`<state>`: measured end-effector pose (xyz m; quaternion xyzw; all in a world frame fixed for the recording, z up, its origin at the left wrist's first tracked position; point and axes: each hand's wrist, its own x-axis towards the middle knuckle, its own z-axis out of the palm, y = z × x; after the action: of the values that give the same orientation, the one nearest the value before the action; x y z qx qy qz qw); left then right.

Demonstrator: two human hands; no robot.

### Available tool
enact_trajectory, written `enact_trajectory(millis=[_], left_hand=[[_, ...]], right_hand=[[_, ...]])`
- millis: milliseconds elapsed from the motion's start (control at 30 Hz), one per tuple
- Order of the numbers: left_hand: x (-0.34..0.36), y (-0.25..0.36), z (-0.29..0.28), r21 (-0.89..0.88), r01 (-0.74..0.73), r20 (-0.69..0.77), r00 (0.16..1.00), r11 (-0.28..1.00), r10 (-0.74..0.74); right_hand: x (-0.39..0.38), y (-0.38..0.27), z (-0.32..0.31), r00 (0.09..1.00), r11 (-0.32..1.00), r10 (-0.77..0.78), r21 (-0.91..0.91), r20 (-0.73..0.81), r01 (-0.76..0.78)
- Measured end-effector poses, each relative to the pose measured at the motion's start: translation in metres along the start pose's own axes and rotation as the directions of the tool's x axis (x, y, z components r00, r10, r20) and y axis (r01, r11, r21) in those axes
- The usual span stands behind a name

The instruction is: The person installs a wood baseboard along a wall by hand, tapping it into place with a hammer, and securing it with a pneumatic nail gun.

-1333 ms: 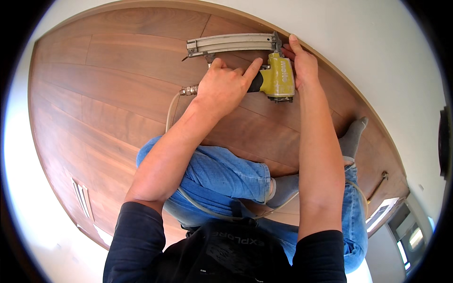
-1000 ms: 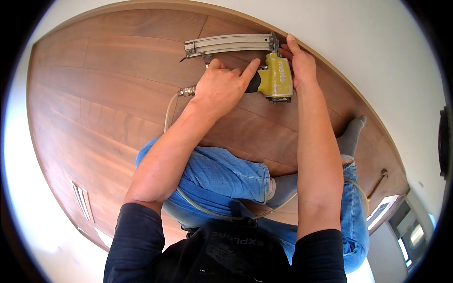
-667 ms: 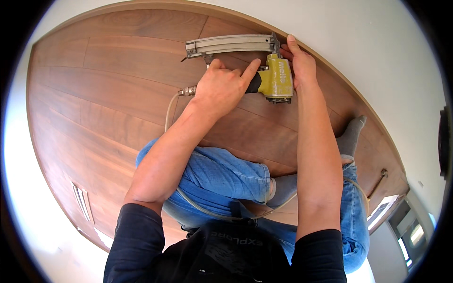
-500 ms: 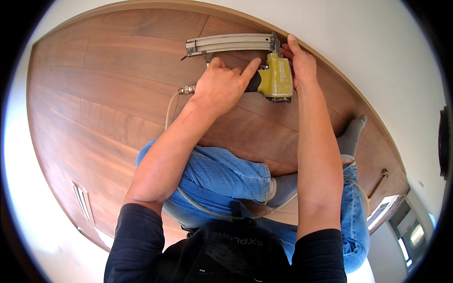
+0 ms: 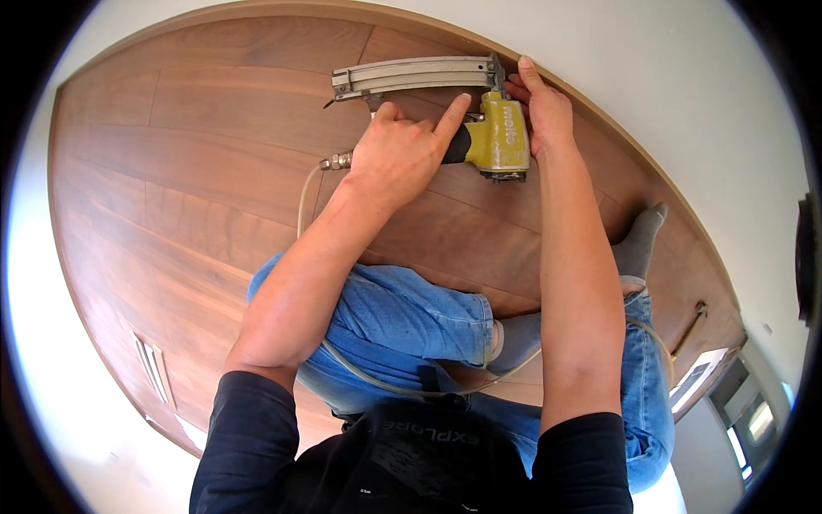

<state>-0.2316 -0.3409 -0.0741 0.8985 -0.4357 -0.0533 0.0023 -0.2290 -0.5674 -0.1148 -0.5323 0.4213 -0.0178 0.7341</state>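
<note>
My left hand (image 5: 396,152) is wrapped round the black grip of a yellow-green pneumatic nail gun (image 5: 501,135), its index finger stretched toward the body. The gun's long metal magazine (image 5: 419,75) points left, and its nose is at the brown baseboard (image 5: 445,27) along the wall. My right hand (image 5: 550,116) is beside the nose, thumb stretched up against the baseboard and fingers extended behind the gun, their tips partly hidden. A pale air hose (image 5: 304,201) runs from the metal coupling behind the grip.
Wood plank flooring (image 5: 197,111) spreads out to the left, bordered by a white wall (image 5: 668,60). My legs in blue jeans (image 5: 411,313) are folded below, with the hose passing across them. A hammer-like tool (image 5: 689,330) lies at the right; pale strips (image 5: 152,368) lie at the lower left.
The nail gun and both hands appear very slightly higher and to the left in the picture. The grip and the right hand's pose look the same.
</note>
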Motion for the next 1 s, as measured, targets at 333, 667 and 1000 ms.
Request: enact_trajectory(millis=[333,667,1000], left_hand=[[0.0002,0.0019,0.0028,-0.007,0.006,-0.034,0.999,1.000,-0.006],[0.0007,0.0014,0.0074,-0.059,0.033,-0.029,0.999,0.998,-0.034],[0.0010,0.0045,0.0050,-0.054,0.040,-0.028,0.999,0.998,-0.042]], right_hand=[[-0.0020,-0.0005,0.0000,1.000,1.000,-0.014,0.010,0.001,0.014],[-0.0007,0.0003,0.0009,1.000,1.000,-0.008,-0.006,0.000,0.008],[0.0028,0.0018,-0.0017,0.999,0.999,-0.038,0.009,0.024,0.038]])
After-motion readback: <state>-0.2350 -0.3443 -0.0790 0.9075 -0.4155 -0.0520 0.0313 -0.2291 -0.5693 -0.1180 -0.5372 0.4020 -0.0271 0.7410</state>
